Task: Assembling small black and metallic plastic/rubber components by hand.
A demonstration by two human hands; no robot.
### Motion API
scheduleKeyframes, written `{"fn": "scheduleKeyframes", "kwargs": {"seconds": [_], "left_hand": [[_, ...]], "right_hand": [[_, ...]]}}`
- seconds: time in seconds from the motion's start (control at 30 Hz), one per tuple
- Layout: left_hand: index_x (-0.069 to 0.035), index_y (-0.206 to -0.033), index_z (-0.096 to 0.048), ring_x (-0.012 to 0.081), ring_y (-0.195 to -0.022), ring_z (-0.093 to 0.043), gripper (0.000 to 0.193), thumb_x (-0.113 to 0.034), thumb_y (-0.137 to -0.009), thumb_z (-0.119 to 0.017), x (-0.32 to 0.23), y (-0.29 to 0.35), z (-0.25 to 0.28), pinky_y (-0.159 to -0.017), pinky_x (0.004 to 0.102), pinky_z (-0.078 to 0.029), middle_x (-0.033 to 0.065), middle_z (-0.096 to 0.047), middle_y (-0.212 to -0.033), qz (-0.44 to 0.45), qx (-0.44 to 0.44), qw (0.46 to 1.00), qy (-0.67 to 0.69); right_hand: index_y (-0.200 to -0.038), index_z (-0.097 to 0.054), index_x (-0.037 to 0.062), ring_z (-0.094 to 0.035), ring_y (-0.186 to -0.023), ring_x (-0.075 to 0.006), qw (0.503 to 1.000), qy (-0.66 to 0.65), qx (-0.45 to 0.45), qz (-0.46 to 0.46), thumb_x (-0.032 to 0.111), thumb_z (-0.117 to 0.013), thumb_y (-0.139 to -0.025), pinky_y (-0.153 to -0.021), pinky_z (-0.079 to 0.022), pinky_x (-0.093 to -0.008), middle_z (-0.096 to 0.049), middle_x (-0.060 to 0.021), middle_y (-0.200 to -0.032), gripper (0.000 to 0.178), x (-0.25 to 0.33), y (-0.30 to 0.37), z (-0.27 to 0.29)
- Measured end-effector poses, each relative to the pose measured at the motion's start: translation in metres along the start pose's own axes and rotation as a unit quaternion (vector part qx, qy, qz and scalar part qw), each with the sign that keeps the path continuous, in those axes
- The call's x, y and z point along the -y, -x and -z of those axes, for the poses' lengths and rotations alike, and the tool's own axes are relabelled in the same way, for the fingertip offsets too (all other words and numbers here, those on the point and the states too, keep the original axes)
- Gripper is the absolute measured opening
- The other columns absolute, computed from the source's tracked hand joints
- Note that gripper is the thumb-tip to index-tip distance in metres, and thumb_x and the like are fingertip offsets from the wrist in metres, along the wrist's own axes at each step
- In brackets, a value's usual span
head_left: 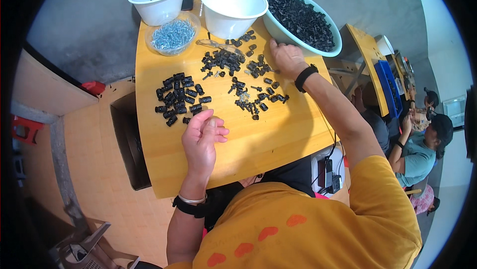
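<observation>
My left hand (201,137) hovers over the near left of the yellow table, fingers loosely curled and apart, with nothing visible in it. Just beyond it lies a cluster of black barrel-shaped cord locks (178,95). At the far right, my right hand (289,60) reaches down beside the pale green basin (336,34). Its fingers are bent, and whatever they pinch is hidden. Loose black barrel pieces (257,65) lie left of that hand. Between the hands are a pile of small black plungers (223,61) and a nearer group of black parts (243,104) with tiny metal springs.
Two white tubs (159,1) (231,13) stand along the far edge near a clear bowl of metal springs (173,34). Scissors (213,44) lie in front. Black parts fill the basin. An open carton (130,139) sits left of the table; co-workers (422,154) sit at right.
</observation>
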State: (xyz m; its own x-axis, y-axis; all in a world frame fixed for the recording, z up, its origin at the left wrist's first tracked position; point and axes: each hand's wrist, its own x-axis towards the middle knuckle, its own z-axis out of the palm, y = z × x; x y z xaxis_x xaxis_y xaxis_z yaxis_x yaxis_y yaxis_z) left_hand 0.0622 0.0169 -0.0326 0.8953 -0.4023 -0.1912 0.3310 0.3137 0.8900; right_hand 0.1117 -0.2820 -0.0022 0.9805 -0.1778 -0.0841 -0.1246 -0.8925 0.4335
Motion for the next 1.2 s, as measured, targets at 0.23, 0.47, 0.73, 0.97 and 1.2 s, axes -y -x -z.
{"fn": "scheduleKeyframes", "kwargs": {"seconds": [0.23, 0.47, 0.73, 0.97, 1.2], "left_hand": [[0.002, -0.110, -0.049, 0.0169, -0.070, -0.060, 0.025, -0.011, -0.089, -0.047, 0.000, 0.001, 0.000, -0.059, 0.0251, -0.049, 0.0123, -0.059, -0.087, 0.002, -0.002, 1.000, 0.000], [0.001, -0.110, -0.050, 0.0159, -0.068, -0.060, 0.023, -0.010, -0.090, -0.047, 0.002, 0.002, -0.003, -0.058, 0.0245, -0.050, 0.0115, -0.059, -0.086, 0.002, -0.013, 1.000, -0.008], [0.001, -0.108, -0.050, 0.0142, -0.067, -0.059, 0.021, -0.009, -0.090, -0.048, 0.014, -0.004, -0.002, -0.057, 0.0217, -0.049, 0.0104, -0.059, -0.085, -0.021, -0.021, 0.999, -0.025], [0.001, -0.108, -0.050, 0.0136, -0.065, -0.059, 0.023, -0.011, -0.089, -0.049, 0.012, 0.002, -0.008, -0.055, 0.0211, -0.048, 0.0099, -0.059, -0.082, -0.017, -0.041, 0.998, -0.054], [0.001, -0.107, -0.051, 0.0133, -0.060, -0.058, 0.023, -0.013, -0.088, -0.051, 0.000, 0.012, -0.015, -0.050, 0.0218, -0.047, 0.0089, -0.059, -0.080, 0.045, -0.084, 0.995, -0.022]], "right_hand": [[-0.096, -0.059, 0.0005, -0.063, -0.085, -0.0253, 1.000, 0.000, 0.020, -0.011, 0.007, -0.051, -0.078, -0.072, -0.050, -0.0321, -0.061, -0.0157, -0.094, 0.020, 0.003, -0.008, 0.001], [-0.090, -0.050, 0.0008, -0.060, -0.084, -0.0334, 0.995, -0.099, -0.013, -0.026, 0.003, -0.052, -0.074, -0.072, -0.049, -0.0397, -0.057, -0.0199, -0.094, 0.016, -0.005, -0.004, -0.009], [-0.093, -0.056, 0.0011, -0.059, -0.087, -0.0327, 0.988, -0.136, -0.063, 0.034, 0.005, -0.044, -0.080, -0.076, -0.048, -0.0387, -0.057, -0.0178, -0.096, 0.018, -0.014, 0.010, -0.012], [-0.088, -0.061, 0.0002, -0.059, -0.092, -0.0313, 0.990, -0.138, 0.023, 0.027, 0.006, -0.052, -0.077, -0.081, -0.048, -0.0365, -0.061, -0.0200, -0.097, 0.015, -0.016, 0.002, 0.003], [-0.085, -0.060, 0.0007, -0.059, -0.082, -0.0360, 0.933, -0.347, -0.084, -0.033, 0.006, -0.051, -0.074, -0.073, -0.047, -0.0405, -0.062, -0.0188, -0.087, 0.015, -0.036, 0.029, -0.017]]}}
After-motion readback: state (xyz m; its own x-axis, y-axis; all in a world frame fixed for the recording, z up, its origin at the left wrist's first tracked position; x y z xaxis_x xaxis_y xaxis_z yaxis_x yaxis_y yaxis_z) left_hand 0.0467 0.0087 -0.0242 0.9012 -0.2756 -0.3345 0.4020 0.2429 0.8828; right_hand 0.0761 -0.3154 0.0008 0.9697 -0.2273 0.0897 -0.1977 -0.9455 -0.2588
